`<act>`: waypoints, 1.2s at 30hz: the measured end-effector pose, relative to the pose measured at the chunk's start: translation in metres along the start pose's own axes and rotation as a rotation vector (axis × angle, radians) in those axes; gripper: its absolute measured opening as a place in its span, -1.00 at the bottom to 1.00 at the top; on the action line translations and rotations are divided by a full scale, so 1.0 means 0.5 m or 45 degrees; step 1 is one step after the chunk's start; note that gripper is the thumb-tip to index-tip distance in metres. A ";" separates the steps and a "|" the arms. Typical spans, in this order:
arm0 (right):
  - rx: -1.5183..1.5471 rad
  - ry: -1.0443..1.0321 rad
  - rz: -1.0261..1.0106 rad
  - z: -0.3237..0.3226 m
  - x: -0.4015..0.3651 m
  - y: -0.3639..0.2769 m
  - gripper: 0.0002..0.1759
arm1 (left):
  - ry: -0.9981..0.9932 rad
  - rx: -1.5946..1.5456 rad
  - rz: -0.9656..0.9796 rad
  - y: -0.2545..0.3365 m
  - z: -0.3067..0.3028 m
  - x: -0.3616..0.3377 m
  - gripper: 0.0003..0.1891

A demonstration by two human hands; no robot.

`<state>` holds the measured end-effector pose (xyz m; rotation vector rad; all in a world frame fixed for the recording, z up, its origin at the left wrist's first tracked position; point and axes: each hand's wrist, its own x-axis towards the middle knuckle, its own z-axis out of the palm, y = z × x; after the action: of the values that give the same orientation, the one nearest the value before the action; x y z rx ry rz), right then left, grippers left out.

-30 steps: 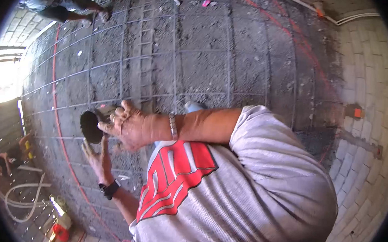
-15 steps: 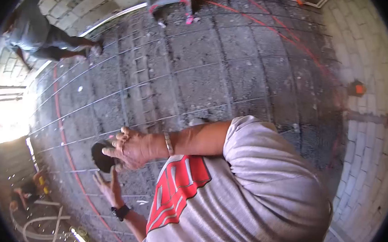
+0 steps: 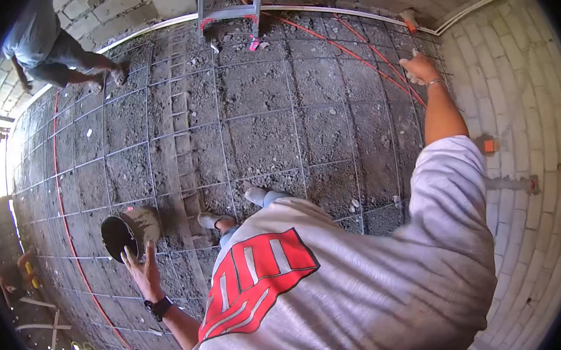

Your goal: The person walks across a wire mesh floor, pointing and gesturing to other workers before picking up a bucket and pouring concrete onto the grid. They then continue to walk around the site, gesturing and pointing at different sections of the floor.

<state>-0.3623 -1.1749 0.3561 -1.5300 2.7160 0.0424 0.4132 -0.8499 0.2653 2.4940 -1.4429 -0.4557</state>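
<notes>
My left hand (image 3: 143,272), with a dark watch at the wrist, is beside a tilted bucket (image 3: 149,226). Its thumb and fingers are spread and overlap the lower rim of the bucket's dark round mouth, which faces left. Far to the upper right, my right hand (image 3: 422,69) is stretched out over the mesh floor, a light band at its wrist. Its fingers are loosely bent and apart, with pale tips, and nothing shows in them. Below it runs an orange tube (image 3: 366,59).
Steel mesh (image 3: 258,116) covers the rough gravel floor. A stepladder (image 3: 230,12) stands at the back. Another person (image 3: 48,48) is at the upper left. Block walls (image 3: 515,256) rise at right and back. Another orange tube (image 3: 64,205) crosses the left side.
My right hand has left the bucket and swung far out to the upper right. My left hand remains by the bucket, whose side now shows. The view has shifted.
</notes>
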 end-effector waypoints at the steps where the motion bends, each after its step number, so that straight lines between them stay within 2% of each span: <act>1: 0.056 -0.109 0.044 -0.004 -0.004 0.000 -0.50 | 0.032 -0.036 -0.050 0.019 -0.003 -0.001 -0.13; 2: 0.109 -0.216 0.093 -0.007 -0.009 -0.001 -0.49 | 0.071 -0.081 -0.104 0.042 -0.010 0.003 -0.13; 5: 0.126 -0.175 0.139 -0.010 -0.001 0.013 -0.49 | 0.091 -0.093 -0.076 0.074 -0.021 0.002 -0.12; 8: 0.429 -0.159 0.099 -0.010 -0.002 0.046 -0.56 | 0.081 -0.099 -0.092 0.081 -0.023 -0.002 -0.12; 10: 0.181 -0.217 0.007 -0.039 0.003 0.028 -0.52 | 0.083 -0.105 -0.113 0.079 -0.029 0.002 -0.12; 11: 0.288 -0.194 -0.073 -0.017 0.026 0.047 -0.53 | 0.077 -0.125 -0.137 0.078 -0.028 -0.001 -0.12; 13: 0.085 -0.317 -0.273 -0.042 -0.078 -0.108 -0.49 | 0.056 -0.090 -0.144 0.076 -0.019 -0.002 -0.12; 14: 0.243 0.126 -0.697 0.075 -0.073 -0.108 -0.42 | 0.061 -0.046 -0.169 0.075 -0.016 0.003 -0.12; 16: 0.191 -0.219 -0.964 0.064 -0.193 -0.210 -0.41 | 0.033 0.002 -0.145 0.075 -0.004 0.021 -0.11; 17: 0.197 -0.229 -0.940 0.058 -0.177 -0.175 -0.41 | 0.025 -0.006 -0.119 0.079 0.001 0.029 -0.11; 19: 0.029 -0.809 -0.436 0.021 -0.105 -0.061 -0.40 | -0.008 -0.050 -0.109 0.100 -0.008 0.033 -0.12; 20: -0.029 -0.335 -0.244 -0.045 -0.085 -0.001 -0.49 | 0.008 -0.046 -0.130 0.102 -0.018 0.037 -0.12; 21: -0.133 0.093 -0.152 -0.084 -0.024 0.114 -0.55 | 0.013 -0.055 -0.105 0.101 -0.025 0.035 -0.12; 22: -0.073 0.246 -0.020 -0.112 0.088 0.291 -0.60 | 0.007 -0.064 -0.065 0.108 -0.028 0.036 -0.12; 23: -0.289 0.196 -0.048 -0.155 0.076 0.317 -0.60 | -0.001 -0.115 -0.137 0.126 -0.039 0.033 -0.12; 24: -0.503 0.152 -0.086 -0.200 0.060 0.338 -0.60 | -0.038 -0.100 -0.119 0.126 -0.035 0.031 -0.12; 25: -0.314 0.111 -0.250 -0.206 0.071 0.351 -0.54 | -0.046 -0.093 -0.112 0.123 -0.027 0.036 -0.12; 27: 0.037 0.064 -0.055 -0.193 -0.029 0.167 -0.44 | -0.050 -0.045 -0.047 0.101 0.002 0.057 -0.14; 28: -0.019 -0.073 0.025 -0.175 -0.123 0.022 -0.41 | -0.036 -0.061 -0.054 0.100 0.018 0.066 -0.14; 29: 0.056 -0.044 -0.466 -0.093 -0.149 -0.016 -0.35 | -0.044 -0.070 0.023 0.101 0.029 0.074 -0.15; 30: 0.098 0.216 -0.872 0.031 -0.181 -0.035 -0.34 | -0.055 -0.076 0.107 0.102 0.039 0.082 -0.16; 31: 0.096 0.224 -0.870 0.052 -0.160 0.006 -0.34 | -0.040 -0.050 0.194 0.102 0.049 0.089 -0.18; 34: 0.471 -0.788 -0.065 -0.047 -0.191 -0.004 -0.58 | -0.017 -0.067 0.116 0.140 0.028 0.084 -0.19; 35: 0.121 -0.476 -0.058 -0.052 -0.109 0.109 -0.57 | 0.007 -0.082 0.097 0.157 0.012 0.076 -0.20; 36: -0.009 -0.179 -0.066 -0.080 -0.030 0.284 -0.55 | 0.032 -0.098 0.078 0.171 -0.006 0.067 -0.22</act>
<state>-0.4764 -1.0897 0.3981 -1.5355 2.5706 0.1522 0.3613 -0.9209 0.2922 2.3800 -1.4594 -0.4581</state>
